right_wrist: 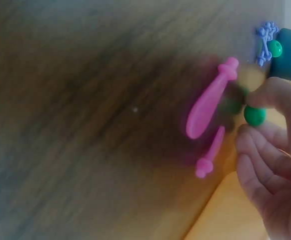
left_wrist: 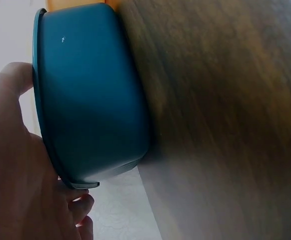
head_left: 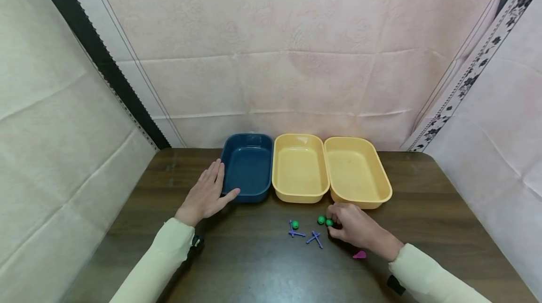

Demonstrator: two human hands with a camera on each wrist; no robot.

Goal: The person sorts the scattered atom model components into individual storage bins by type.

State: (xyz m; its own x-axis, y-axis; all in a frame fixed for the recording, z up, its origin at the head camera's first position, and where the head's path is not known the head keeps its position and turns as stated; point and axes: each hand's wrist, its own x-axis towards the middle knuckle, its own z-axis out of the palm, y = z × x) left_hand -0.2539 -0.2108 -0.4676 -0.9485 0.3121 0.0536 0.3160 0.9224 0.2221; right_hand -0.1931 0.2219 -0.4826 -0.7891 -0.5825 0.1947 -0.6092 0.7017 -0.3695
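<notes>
The left hand (head_left: 207, 194) rests against the blue tray (head_left: 248, 169), fingers straight and ungrasping; the tray sits at its 2 o'clock. The right hand (head_left: 350, 226) pinches a green ball (right_wrist: 255, 116) between thumb and fingers, above the wooden table (head_left: 262, 265). Just beside that ball, at 9 o'clock, lies a second green ball (head_left: 321, 219). Violet pieces (head_left: 314, 237) lie around 8 o'clock from it. A pink piece (head_left: 359, 255) lies at the right hand's 5 o'clock; the right yellow tray (head_left: 355, 171) stands at its 12.
</notes>
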